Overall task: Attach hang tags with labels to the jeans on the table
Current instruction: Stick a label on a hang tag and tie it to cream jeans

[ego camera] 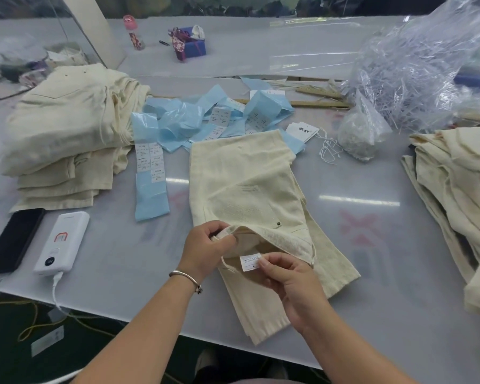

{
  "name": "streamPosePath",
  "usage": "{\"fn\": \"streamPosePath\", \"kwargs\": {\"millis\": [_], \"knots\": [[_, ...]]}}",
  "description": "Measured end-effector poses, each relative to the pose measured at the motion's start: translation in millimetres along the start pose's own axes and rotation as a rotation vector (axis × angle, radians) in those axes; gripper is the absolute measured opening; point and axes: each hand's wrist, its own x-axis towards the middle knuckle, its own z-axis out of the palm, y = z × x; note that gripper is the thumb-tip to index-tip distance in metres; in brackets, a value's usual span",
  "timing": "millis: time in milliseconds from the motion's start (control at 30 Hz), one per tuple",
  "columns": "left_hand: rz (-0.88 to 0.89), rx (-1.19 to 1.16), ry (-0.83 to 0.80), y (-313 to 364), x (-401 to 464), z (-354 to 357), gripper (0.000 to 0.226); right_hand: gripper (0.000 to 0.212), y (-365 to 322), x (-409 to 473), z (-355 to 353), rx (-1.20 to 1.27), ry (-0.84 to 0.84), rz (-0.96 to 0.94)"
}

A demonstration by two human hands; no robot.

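Folded cream denim jeans (250, 189) near front edge of grey desk (372, 245), long axis running away from person, waistband nearest. Left hand (205, 245) pinches waistband open; right hand (286, 281) pinches small white sewn-in size label (250, 262). White card hang tags (301, 131) lie beyond far end, right hand nearer.

The left hand (203, 249) pinched the waistband of cream jeans (250, 189) lying folded on the table (372, 245), turning it back. The right hand (291, 284) pinched the white label (250, 262) sewn inside. Blue label strips (178, 123) lay beyond, a hang tag (302, 131) beside them.
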Motion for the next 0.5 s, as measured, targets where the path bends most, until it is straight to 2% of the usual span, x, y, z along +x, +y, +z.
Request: {"fn": "streamPosePath", "kwargs": {"millis": [133,200,300,400,500], "knots": [[-0.023,-0.039,-0.019,2,0,-4,0.007,0.005,-6,-4,-2,-0.082,-0.060,-0.025],[-0.075,-0.089,-0.134,2,-2,-7,0.011,0.009,-15,-3,-1,-0.145,-0.137,-0.081],[-0.141,0.002,-0.302,-9,-6,-11,0.017,0.008,-30,5,8,-0.207,-0.219,-0.177],[-0.212,-0.045,-0.464,-18,-5,-20,0.017,0.009,-35,25,19,-0.277,-0.159,-0.220],[-0.267,-0.197,-0.480,-23,9,-42,0.017,0.009,-33,51,35,-0.360,-0.095,-0.199]]}}
